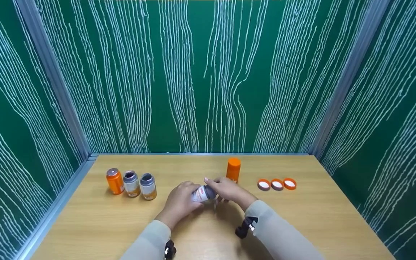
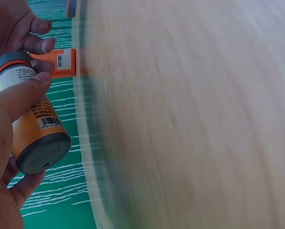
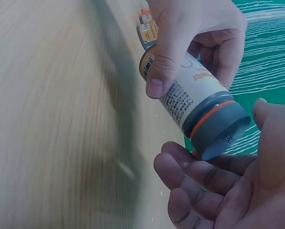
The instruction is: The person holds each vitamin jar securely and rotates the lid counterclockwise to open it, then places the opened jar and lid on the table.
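Observation:
My left hand [image 1: 182,199] grips a small bottle [image 1: 200,195] with a white and orange printed label, a grey base and a grey cap [image 3: 218,125] above an orange ring. The bottle is held tilted over the table, its capped end toward my right hand [image 1: 228,189]. In the right wrist view the right hand's fingers [image 3: 204,179] are loosely bent, just below the cap and not wrapped round it. Whether a fingertip touches the cap I cannot tell. The thumb stands apart from the cap.
On the left stand an orange bottle [image 1: 115,181] with a grey top and two uncapped bottles, one in the middle [image 1: 132,185], one at right [image 1: 148,187]. An orange container [image 1: 233,168] stands behind my right hand. Three lids [image 1: 277,184] lie inside-up at right on the wooden table [image 1: 320,224].

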A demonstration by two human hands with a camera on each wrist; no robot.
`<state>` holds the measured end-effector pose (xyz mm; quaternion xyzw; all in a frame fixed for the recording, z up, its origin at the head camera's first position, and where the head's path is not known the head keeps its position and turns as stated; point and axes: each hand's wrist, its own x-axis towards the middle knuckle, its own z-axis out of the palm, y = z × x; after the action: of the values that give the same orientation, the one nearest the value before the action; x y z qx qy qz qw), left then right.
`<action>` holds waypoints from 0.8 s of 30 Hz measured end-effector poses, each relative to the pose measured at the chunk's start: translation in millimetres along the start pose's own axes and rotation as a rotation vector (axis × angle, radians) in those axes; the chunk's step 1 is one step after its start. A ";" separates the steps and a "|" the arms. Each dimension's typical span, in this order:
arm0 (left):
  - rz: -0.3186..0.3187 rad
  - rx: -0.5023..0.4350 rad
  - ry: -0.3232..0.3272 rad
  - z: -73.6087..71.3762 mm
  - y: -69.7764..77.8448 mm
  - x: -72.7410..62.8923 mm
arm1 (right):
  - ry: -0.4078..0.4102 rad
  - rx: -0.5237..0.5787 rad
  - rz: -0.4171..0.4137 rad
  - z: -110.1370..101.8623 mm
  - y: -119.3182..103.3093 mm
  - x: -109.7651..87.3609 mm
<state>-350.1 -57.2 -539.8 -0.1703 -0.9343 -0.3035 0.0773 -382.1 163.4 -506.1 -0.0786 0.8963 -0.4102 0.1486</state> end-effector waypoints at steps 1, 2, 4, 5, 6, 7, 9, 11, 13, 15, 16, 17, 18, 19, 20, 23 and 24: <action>-0.002 -0.002 -0.001 0.0 0.1 0.0 | -0.001 -0.004 0.002 0.2 0.1 -0.3; -0.003 -0.002 -0.001 0.1 0.1 -0.1 | -0.004 -0.005 0.003 0.3 0.3 -0.3; -0.001 -0.002 -0.001 0.3 0.0 -0.2 | -0.010 -0.007 0.004 0.2 0.8 0.0; 0.001 -0.001 0.001 0.5 0.0 -0.2 | -0.014 -0.005 0.002 -0.1 1.0 0.2; 0.004 -0.002 0.002 0.6 0.0 -0.3 | -0.018 -0.001 0.000 -0.6 1.0 0.4; 0.006 -0.003 0.004 0.6 0.0 -0.3 | -0.021 0.003 -0.005 -1.2 1.1 0.6; 0.011 -0.005 0.008 0.9 -0.2 -0.2 | -0.029 0.014 -0.019 -2.3 1.3 1.0; 0.017 -0.005 0.015 1.0 -0.6 0.2 | -0.028 0.016 -0.042 -3.5 1.1 1.0; 0.020 -0.005 0.020 1.1 -1.4 0.9 | -0.023 0.009 -0.066 -4.5 0.9 0.9; 0.021 -0.007 0.021 1.2 -2.1 1.4 | -0.015 -0.001 -0.083 -5.4 0.6 0.8; 0.022 -0.008 0.020 1.0 -2.2 1.5 | -0.009 -0.007 -0.087 -5.9 0.5 0.6; 0.022 -0.009 0.019 1.0 -2.3 1.7 | -0.006 -0.012 -0.090 -6.3 0.3 0.4; 0.016 -0.017 0.014 1.0 -2.1 1.6 | -0.007 -0.008 -0.088 -6.6 0.1 0.2; 0.013 -0.025 0.011 1.2 -2.0 1.4 | -0.008 -0.003 -0.087 -7.2 -0.1 -0.1; 0.009 -0.032 0.008 1.3 -2.0 1.2 | -0.009 0.002 -0.089 -7.9 0.0 -0.3; -0.017 -0.058 -0.004 1.1 -1.6 0.0 | -0.016 0.019 -0.103 -10.2 0.2 -1.3; -0.024 -0.065 -0.006 0.9 -1.6 -0.5 | -0.017 0.023 -0.109 -11.3 0.4 -1.8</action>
<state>-350.3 -58.1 -541.6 -0.1625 -0.9261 -0.3340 0.0652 -384.1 172.2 -499.0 -0.1294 0.8846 -0.4274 0.1346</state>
